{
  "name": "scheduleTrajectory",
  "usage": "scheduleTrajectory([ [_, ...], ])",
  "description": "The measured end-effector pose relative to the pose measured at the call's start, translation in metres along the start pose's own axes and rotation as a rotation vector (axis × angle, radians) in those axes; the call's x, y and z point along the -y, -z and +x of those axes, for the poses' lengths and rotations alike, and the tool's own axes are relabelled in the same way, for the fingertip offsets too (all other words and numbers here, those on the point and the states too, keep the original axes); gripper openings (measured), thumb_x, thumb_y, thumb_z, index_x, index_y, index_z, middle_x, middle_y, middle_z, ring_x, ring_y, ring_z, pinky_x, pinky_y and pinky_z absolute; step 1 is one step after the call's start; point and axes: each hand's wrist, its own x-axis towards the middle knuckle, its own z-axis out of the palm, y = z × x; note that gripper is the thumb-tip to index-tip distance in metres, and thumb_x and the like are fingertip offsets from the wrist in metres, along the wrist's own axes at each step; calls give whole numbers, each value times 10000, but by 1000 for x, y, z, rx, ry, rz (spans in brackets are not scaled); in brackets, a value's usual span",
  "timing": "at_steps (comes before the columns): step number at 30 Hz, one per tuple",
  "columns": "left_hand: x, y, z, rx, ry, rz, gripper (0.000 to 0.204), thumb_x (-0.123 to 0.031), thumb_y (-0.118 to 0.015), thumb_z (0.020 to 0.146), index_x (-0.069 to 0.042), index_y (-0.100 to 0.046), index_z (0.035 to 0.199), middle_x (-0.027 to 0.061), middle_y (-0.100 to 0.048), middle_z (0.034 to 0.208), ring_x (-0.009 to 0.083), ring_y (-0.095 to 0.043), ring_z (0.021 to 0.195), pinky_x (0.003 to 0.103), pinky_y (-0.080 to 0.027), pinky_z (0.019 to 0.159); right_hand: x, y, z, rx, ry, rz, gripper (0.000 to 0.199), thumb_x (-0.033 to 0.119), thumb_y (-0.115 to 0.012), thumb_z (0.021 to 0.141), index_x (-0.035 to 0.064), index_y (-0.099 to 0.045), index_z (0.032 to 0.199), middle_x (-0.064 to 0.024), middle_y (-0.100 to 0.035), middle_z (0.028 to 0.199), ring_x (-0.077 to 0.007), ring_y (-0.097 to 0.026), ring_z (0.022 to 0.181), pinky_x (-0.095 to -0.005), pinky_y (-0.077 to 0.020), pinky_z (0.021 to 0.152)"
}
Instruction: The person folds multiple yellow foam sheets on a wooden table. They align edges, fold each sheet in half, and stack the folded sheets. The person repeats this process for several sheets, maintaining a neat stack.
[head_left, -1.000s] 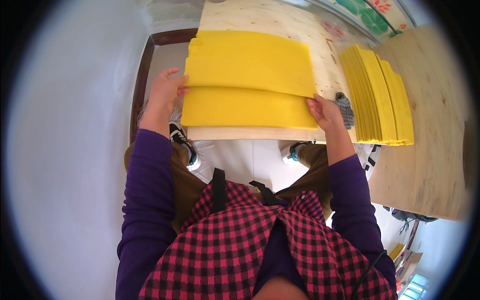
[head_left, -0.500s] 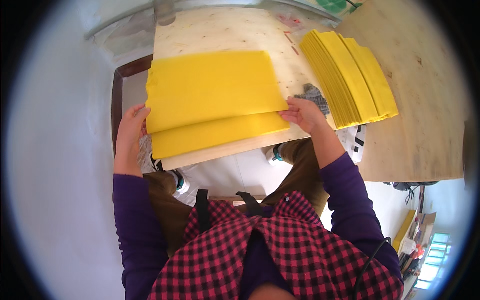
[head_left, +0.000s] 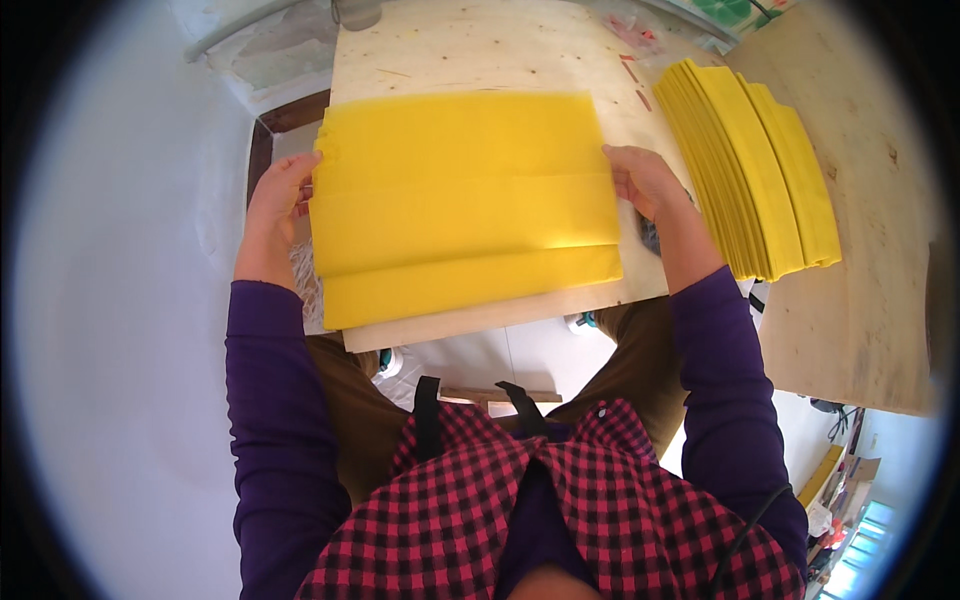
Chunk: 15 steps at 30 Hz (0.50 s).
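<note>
A wide yellow cloth (head_left: pixel 460 215) lies over the wooden board in front of me, with a folded band (head_left: pixel 475 285) along its near side. My left hand (head_left: pixel 280 195) grips its left edge, thumb on top and fingertips partly hidden under the side. On the opposite edge, my right hand (head_left: pixel 645 180) pinches the cloth between thumb and fingers. A faint crease runs across the cloth between the two hands. To the right stands a pile of folded yellow cloths (head_left: pixel 755 170), its layers showing along the left side.
The pale wooden board (head_left: pixel 470 50) reaches beyond the cloth, and another wooden panel (head_left: pixel 860 290) lies to the right. A white wall (head_left: pixel 130 280) rises close on my left. A dark grey object (head_left: pixel 648 235) is partly hidden by my right forearm. A cylindrical container (head_left: pixel 358 12) stands at the far left.
Both hands have moved farther up the cloth's side edges, away from the near fold. A faint crease now shows between them. The whole view has shifted slightly.
</note>
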Motion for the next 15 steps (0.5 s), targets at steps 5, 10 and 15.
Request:
scheduleTrajectory([
  [5,-10,-4,28,16,-34,35,254,-243,-653,862,-98,-617,1068,-15,-651,897,90,-586,754,246,-434,654,11,1,34,-22,26,-145,234,203,-631,898,-3,-626,1008,-58,-659,917,-137,-627,810,-263,-520,721],
  [10,-17,-9,44,139,-70,5,303,-169,-665,843,-33,-639,1112,26,-681,952,116,-633,810,250,-462,703,21,0,56,20,37,-231,236,196,-628,894,-1,-630,1024,-55,-665,930,-131,-630,810,-264,-507,724],
  [15,-14,-11,44,184,-120,28,275,-89,-676,820,4,-658,1078,54,-684,959,133,-633,828,259,-465,751,28,-4,60,82,58,-274,257,170,-643,877,2,-629,1071,-54,-671,959,-126,-633,823,-260,-505,730],
])
